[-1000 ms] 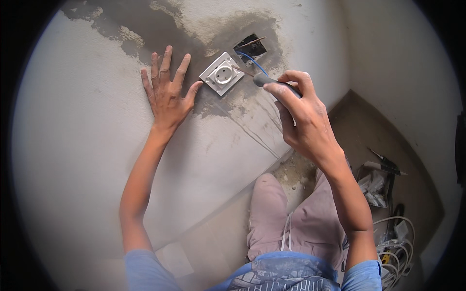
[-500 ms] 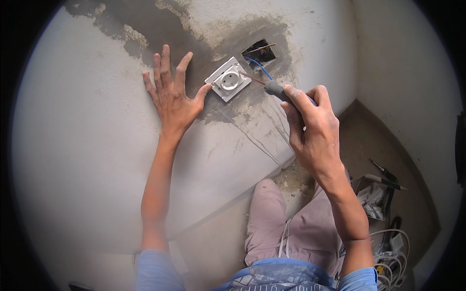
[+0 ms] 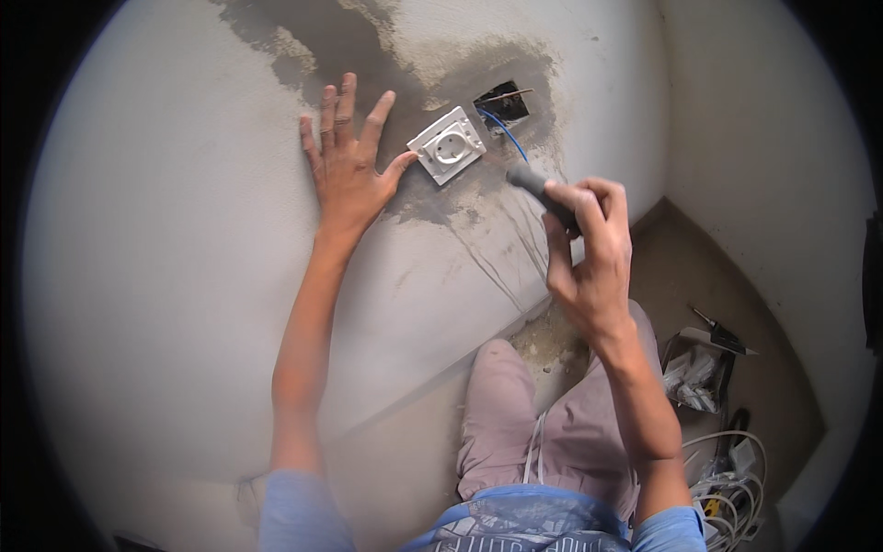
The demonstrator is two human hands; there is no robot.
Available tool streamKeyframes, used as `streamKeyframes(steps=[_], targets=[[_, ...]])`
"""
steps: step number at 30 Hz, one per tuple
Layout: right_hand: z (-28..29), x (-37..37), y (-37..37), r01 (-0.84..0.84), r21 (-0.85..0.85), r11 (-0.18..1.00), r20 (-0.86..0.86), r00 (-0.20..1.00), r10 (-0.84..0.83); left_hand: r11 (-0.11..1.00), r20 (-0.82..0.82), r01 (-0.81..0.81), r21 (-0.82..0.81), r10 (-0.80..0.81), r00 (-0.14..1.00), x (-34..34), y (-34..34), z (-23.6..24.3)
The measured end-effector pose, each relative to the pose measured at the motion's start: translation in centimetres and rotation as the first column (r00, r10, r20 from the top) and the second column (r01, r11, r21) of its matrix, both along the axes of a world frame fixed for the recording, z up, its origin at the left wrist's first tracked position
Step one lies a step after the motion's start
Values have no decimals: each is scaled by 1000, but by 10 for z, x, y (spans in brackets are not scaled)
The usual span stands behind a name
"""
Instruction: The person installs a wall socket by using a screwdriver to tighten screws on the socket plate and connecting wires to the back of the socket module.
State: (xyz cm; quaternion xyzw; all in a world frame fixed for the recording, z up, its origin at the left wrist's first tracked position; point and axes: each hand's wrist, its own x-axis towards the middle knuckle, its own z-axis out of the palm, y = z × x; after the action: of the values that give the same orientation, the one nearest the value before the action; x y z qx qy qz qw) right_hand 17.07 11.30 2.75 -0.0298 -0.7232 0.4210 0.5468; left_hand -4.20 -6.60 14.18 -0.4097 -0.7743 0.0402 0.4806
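Observation:
A white square socket [image 3: 450,147] sits tilted on the grey-patched wall, beside an open recessed box [image 3: 501,97] with a blue wire [image 3: 510,136] and a thin copper-coloured strand coming out. My left hand [image 3: 354,179] lies open against the wall, fingers spread, its thumb at the socket's left edge. My right hand [image 3: 589,248] grips a screwdriver by its dark grey handle [image 3: 532,184], just below and right of the socket; its thin shaft is blurred, so I cannot tell whether the tip touches the socket.
On the floor to the right lie a box [image 3: 688,377] of small bagged white pieces, a tool [image 3: 722,333] across it, and coiled white cables [image 3: 736,478] among other tools. A wall corner is at the right, and rubble [image 3: 556,336] lies along the wall's foot by my knees.
The socket, box and my left hand appear further right in the view. My right hand and screwdriver have moved down, slightly away from the socket.

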Motion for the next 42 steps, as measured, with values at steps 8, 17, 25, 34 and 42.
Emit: streamKeyframes(steps=[8,17,25,34,42], targets=[[-17,-15,-26,-95,-56,994,-3,996,95,996,49,42,73,-46,998,4,5,-1],[-11,-13,-26,-95,-60,994,-3,995,95,994,62,71,87,-76,995,2,5,-3],[-14,-15,-29,-92,-37,995,6,996,92,995,67,52,82,-58,996,0,5,-3],[-15,-14,-27,-68,-10,998,10,998,68,996,46,58,63,-61,997,-1,5,-4],[-15,-18,-26,-62,18,998,22,998,61,999,19,8,48,-9,1000,-6,3,-6]])
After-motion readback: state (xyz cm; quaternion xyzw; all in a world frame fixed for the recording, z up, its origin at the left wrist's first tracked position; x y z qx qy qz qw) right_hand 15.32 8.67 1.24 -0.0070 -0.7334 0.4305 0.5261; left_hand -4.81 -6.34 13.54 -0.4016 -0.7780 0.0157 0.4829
